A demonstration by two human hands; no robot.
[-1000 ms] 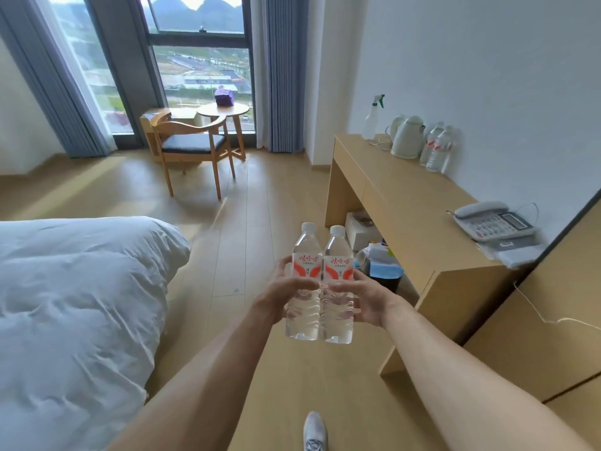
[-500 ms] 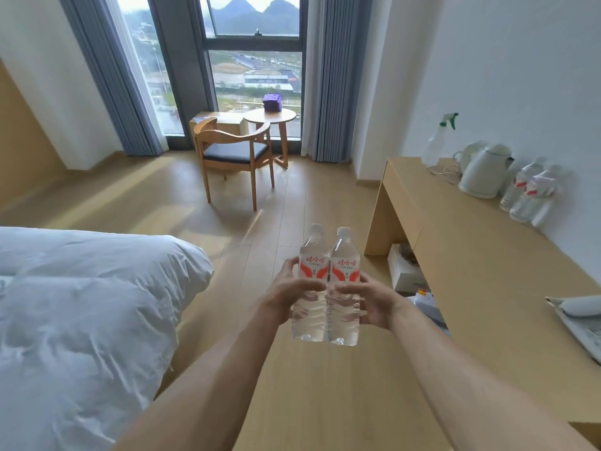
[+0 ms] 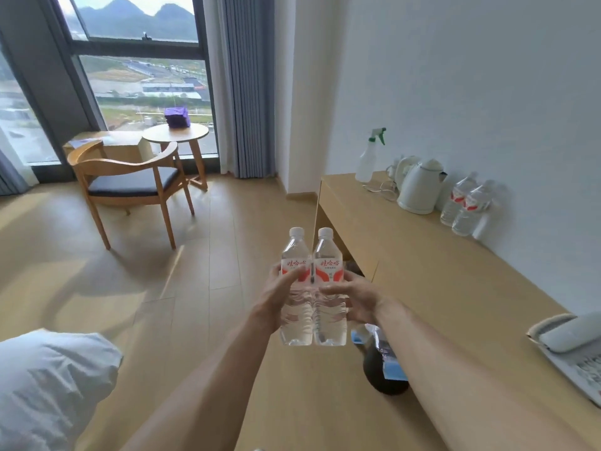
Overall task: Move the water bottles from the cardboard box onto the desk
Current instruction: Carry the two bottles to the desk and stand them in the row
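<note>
I hold two clear water bottles with red-and-white labels upright and side by side in front of me. My left hand (image 3: 279, 296) grips the left bottle (image 3: 295, 255) and my right hand (image 3: 356, 299) grips the right bottle (image 3: 327, 257). Both hang in the air just left of the light wooden desk (image 3: 429, 288). Two more water bottles (image 3: 466, 205) stand against the wall on the desk, right of the white kettle (image 3: 418, 187). The cardboard box is out of view.
A spray bottle (image 3: 367, 161) stands at the desk's far end and a phone (image 3: 572, 346) lies at its near end. A dark bin (image 3: 383, 372) sits under the desk. A wooden chair (image 3: 130, 183), a round table (image 3: 177, 135) and a white duvet (image 3: 48, 385) are on the left.
The view has moved forward along the desk toward the window. The two bottles stay gripped in both hands and are now nearer the kettle end of the desk.
</note>
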